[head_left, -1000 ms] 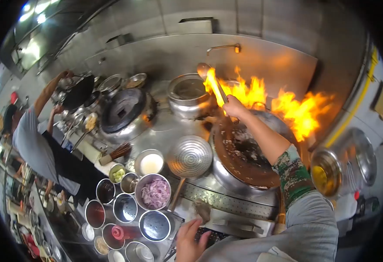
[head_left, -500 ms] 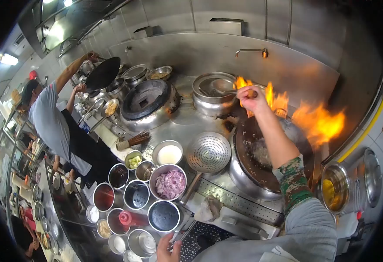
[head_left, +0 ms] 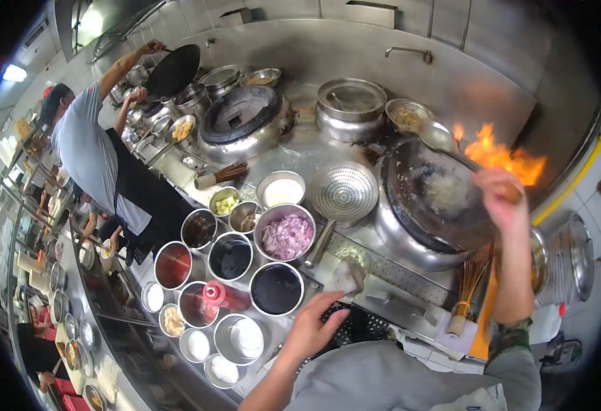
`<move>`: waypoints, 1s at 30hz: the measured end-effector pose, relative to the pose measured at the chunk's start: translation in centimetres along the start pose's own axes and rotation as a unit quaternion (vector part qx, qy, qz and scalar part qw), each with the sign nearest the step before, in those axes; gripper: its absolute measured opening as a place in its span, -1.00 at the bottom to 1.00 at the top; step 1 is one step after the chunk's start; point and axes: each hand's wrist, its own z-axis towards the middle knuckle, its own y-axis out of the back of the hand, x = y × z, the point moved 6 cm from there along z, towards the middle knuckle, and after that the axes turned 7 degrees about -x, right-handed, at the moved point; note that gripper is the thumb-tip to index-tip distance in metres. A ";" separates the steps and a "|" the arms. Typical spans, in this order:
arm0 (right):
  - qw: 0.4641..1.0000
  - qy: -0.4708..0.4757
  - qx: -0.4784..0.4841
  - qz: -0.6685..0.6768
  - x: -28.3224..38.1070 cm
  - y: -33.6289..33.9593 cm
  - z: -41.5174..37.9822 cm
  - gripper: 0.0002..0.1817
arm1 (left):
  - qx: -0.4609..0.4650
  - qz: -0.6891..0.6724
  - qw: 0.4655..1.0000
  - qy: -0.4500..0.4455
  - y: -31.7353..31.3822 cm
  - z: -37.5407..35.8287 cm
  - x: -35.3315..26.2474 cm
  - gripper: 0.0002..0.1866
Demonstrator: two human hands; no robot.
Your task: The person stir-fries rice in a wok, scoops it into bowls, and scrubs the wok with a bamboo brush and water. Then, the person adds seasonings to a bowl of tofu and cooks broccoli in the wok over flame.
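Note:
My right hand point(head_left: 503, 193) is wrapped around the wooden handle end of a ladle point(head_left: 439, 137). The ladle's bowl hangs at the far rim of a large black wok point(head_left: 407, 179), between it and a bowl of food behind. Pale, steaming food point(head_left: 448, 194) lies in the wok, which sits on a round steel burner. Low in the view, my left hand point(head_left: 316, 323) has its fingers stretched out and holds nothing. Its fingertips are close to a crumpled grey cloth point(head_left: 348, 277) on the stove's front edge.
Flames point(head_left: 505, 159) rise behind the wok. A perforated strainer point(head_left: 345, 192) lies left of it, beside a pot of sliced onions point(head_left: 287, 236) and several sauce containers. A bamboo brush point(head_left: 466, 298) stands at front right. Another person point(head_left: 84, 147) tilts a wok at the left.
My right hand has moved right and down with the ladle, away from the lidded pot. My left hand has risen rightward to near the cloth. The flames have shrunk, and the view has shifted.

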 end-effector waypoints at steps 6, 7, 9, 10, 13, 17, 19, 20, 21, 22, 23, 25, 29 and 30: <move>0.981 0.115 -0.062 -0.144 -3.0 4.0 -8.0 -0.67 | 0.163 -0.128 0.975 -0.078 -7.7 3.9 -3.8 -0.58; 0.983 0.114 -0.060 -0.129 -3.7 4.8 -8.6 -0.69 | 0.194 -0.166 0.966 -0.050 -10.6 4.4 -3.6 -0.56; 0.988 0.120 -0.073 -0.066 -6.1 5.9 -9.5 -0.73 | 0.244 -0.240 0.940 -0.005 -16.3 5.7 -3.5 -0.53; 0.990 0.114 -0.079 -0.015 -6.7 7.0 -9.6 -0.74 | 0.266 -0.277 0.923 0.012 -18.4 6.3 -4.1 -0.50; 0.987 0.145 -0.075 -0.004 -8.8 8.5 -10.5 -0.68 | 0.366 -0.506 0.730 0.277 -23.4 7.1 -6.8 -0.42; 0.913 0.181 -0.113 -0.348 -7.5 12.5 -13.9 -0.53 | 0.386 -0.583 0.640 0.320 -28.8 10.3 -5.9 -0.45; 0.490 0.012 -0.198 -0.849 -5.6 17.2 -17.3 -0.36 | 0.364 -0.567 0.641 0.367 -26.4 11.6 -6.8 -0.46; 0.498 0.027 -0.224 -0.837 -5.0 18.9 -18.9 -0.36 | 0.347 -0.535 0.661 0.395 -25.6 12.2 -6.5 -0.46; 0.341 0.052 -0.313 -0.885 -3.6 20.3 -20.8 -0.32 | 0.321 -0.506 0.686 0.413 -24.4 12.6 -6.5 -0.48; 0.169 0.066 -0.390 -0.903 -2.2 21.6 -22.4 -0.27 | 0.291 -0.478 0.712 0.424 -23.2 13.6 -6.4 -0.49; 0.211 0.073 -0.402 -0.888 -1.2 24.6 -23.7 -0.21 | 0.296 -0.456 0.722 0.428 -22.3 14.7 -5.8 -0.51; 0.240 0.064 -0.441 -0.862 -1.8 24.8 -23.9 -0.17 | 0.306 -0.385 0.768 0.410 -20.1 16.7 -4.9 -0.49; 0.306 0.047 -0.474 -0.824 -2.9 26.8 -22.8 -0.03 | 0.316 -0.152 0.869 0.349 -16.6 19.1 -1.9 -0.60; 0.304 0.057 -0.481 -0.820 -2.9 27.0 -22.7 -0.02 | 0.314 -0.151 0.870 0.350 -16.3 18.7 -1.9 -0.60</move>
